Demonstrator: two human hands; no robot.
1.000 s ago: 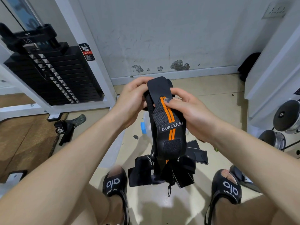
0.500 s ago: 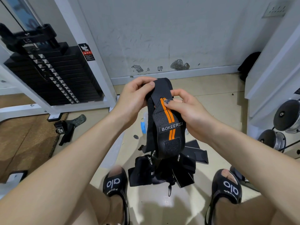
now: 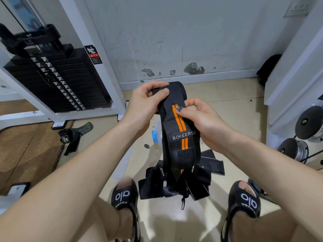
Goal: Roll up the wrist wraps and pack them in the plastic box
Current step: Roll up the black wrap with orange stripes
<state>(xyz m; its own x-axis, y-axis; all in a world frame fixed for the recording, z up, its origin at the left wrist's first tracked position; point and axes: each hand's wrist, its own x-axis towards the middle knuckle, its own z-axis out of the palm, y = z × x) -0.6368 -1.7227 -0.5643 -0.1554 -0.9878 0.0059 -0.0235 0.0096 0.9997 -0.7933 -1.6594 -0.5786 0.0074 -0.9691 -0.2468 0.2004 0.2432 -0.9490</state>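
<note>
I hold a black wrist wrap point(image 3: 180, 135) with orange stripes and a BOKEERSI label up in front of me. My left hand point(image 3: 145, 103) pinches its folded top end between thumb and fingers. My right hand point(image 3: 201, 119) grips the wrap's right edge, thumb pressed on the orange stripe. The wrap's tail hangs down to a pile of black wraps point(image 3: 174, 182) on the floor between my feet. A clear plastic box point(image 3: 156, 131) with a blue clip shows partly behind the held wrap.
A weight stack machine point(image 3: 57, 81) with a white frame stands at left. A black strap point(image 3: 71, 138) lies on the floor beside it. Dumbbells point(image 3: 309, 123) rest on a rack at right. My sandalled feet point(image 3: 124, 196) flank the pile.
My left thumb has shifted over the wrap's top end, pressing the fold down. The wrap's top sits slightly lower and flatter. My right hand stays in place.
</note>
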